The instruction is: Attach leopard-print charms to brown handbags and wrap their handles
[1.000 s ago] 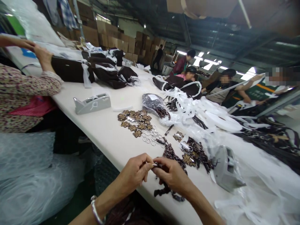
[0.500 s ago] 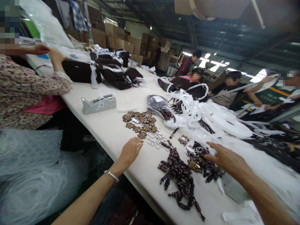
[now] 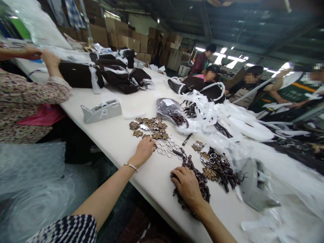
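My left hand (image 3: 144, 150) is at the near edge of a group of flower-shaped leopard-print charms (image 3: 151, 124), its fingers curled down over one charm that is mostly covered. Loose metal key rings (image 3: 167, 148) lie just right of its fingertips. My right hand (image 3: 188, 187) rests on a pile of dark brown braided straps (image 3: 202, 180), with bent fingers closing on a strap at the pile's left side; its fingertips are partly hidden. Further right is a second bunch of straps (image 3: 225, 172) with rings and charms (image 3: 209, 173) attached.
A grey tape dispenser (image 3: 102, 110) stands at the left edge of the white table (image 3: 141, 168), another dispenser (image 3: 255, 185) at right. Behind are a plastic bag of straps (image 3: 168, 106), white strips (image 3: 202, 108) and dark handbags (image 3: 118, 79). A co-worker's sleeve (image 3: 32, 89) is at left.
My right hand has moved left and down from above the right bunch onto the strap pile. My left hand has shifted up and right, onto a charm. The right tape dispenser has come into clearer view.
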Demonstrator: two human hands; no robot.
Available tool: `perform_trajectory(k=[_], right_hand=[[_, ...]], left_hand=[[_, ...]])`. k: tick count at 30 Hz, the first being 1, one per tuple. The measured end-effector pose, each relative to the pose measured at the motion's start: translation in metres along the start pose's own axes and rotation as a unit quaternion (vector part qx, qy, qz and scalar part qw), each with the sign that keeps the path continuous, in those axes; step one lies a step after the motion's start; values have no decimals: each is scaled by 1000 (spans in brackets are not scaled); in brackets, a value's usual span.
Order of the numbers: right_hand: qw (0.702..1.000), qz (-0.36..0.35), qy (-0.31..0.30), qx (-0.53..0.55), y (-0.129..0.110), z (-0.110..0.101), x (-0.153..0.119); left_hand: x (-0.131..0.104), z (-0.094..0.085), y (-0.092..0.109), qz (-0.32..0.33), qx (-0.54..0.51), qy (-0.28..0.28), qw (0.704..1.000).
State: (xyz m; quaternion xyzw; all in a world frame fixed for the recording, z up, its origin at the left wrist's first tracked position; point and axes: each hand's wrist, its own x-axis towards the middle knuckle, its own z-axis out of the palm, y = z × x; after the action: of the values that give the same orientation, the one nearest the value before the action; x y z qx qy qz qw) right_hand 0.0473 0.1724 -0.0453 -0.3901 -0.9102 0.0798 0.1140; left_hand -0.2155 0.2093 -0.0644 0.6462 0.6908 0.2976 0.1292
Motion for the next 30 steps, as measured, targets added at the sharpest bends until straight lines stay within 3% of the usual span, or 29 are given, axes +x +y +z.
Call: perform_trajectory(k=[9,16,21,24,30], right_hand=[[999,-22,47,-4,1,7,-3],[997,-35,62,17,1,6,-5],[992,-30,95,73,0,1,-4],[986,-12,134,97,3,-2,-2],[989,16,113,99,3,-5,3]], left_hand=[[-30,-6,22,-68,-194,-8,979],[-54,1,35,-164,-412,-30,896],[-70,7,49,-198,-503,-42,840],[-74,13,60,-208,-535,-44,818],[-77,27,76,-212,-564,-12,798]])
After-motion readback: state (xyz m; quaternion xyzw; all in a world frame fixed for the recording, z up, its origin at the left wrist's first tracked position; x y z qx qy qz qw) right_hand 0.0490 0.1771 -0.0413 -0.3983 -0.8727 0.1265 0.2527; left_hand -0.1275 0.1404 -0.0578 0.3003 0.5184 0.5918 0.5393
